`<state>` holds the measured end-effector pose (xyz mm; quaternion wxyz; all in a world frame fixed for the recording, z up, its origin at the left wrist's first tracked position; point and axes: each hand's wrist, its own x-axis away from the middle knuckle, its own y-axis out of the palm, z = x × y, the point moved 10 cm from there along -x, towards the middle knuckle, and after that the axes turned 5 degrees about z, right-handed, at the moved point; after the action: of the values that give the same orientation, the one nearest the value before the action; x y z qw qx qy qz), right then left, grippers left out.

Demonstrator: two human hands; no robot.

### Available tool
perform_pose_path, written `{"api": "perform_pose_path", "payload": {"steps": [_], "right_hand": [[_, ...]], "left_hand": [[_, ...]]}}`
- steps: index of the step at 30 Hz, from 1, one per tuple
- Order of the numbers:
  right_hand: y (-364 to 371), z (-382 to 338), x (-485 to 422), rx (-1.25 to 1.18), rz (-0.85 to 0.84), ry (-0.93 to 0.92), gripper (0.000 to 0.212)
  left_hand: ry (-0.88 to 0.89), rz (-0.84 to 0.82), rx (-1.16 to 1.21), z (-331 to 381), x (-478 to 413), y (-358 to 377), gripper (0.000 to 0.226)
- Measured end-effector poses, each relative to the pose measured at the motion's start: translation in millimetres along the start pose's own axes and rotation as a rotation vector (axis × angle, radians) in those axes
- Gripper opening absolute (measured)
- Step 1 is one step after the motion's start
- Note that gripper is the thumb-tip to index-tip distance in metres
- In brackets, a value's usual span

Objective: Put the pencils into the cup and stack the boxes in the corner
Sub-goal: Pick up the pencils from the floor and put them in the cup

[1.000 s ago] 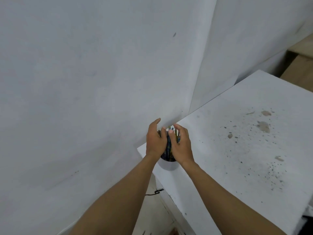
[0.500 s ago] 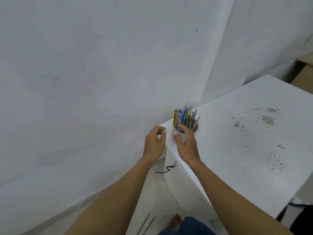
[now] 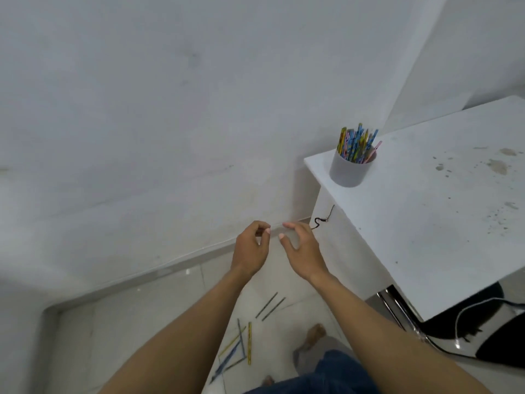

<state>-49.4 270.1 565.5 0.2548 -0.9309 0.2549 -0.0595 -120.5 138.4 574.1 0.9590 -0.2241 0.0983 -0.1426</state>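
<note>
White walls [image 3: 170,109] are meeting in a corner at far right. A pale tiled floor [image 3: 142,308] is running along a baseboard [image 3: 159,270]. A stained white table [image 3: 426,223] is standing at right, with a dark chair [image 3: 468,331] sitting beneath it.

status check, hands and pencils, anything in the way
Both hands empty: left hand half curled, right hand open, off the table. Cup full of pencils at table corner. Loose pencils on floor. No boxes seen. Nothing blocking.
</note>
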Motion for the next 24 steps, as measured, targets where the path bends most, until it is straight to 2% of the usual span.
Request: {"api": "perform_pose_path", "payload": {"steps": [4,9,15,21,24], "right_hand": [[12,3,27,0.260,-0.079,-0.096,0.040],[23,42,57,0.420,-0.269,-0.025,0.045],[51,70,87,0.362,-0.346,0.053,0.045],[81,94,118,0.283,-0.434,0.151,0.047],[83,107,120,0.239,-0.423,0.204,0.046]], "left_hand": [[-0.025,-0.034,-0.056,-20,34,-12,0.012],[-0.122,-0.028,-0.131,-53,76,-28,0.015],[-0.233,-0.094,-0.218,-73,121,-33,0.018],[-0.272,-0.168,-0.304,-89,138,-22,0.020],[-0.265,-0.206,-0.314,-102,139,-16,0.021]]}}
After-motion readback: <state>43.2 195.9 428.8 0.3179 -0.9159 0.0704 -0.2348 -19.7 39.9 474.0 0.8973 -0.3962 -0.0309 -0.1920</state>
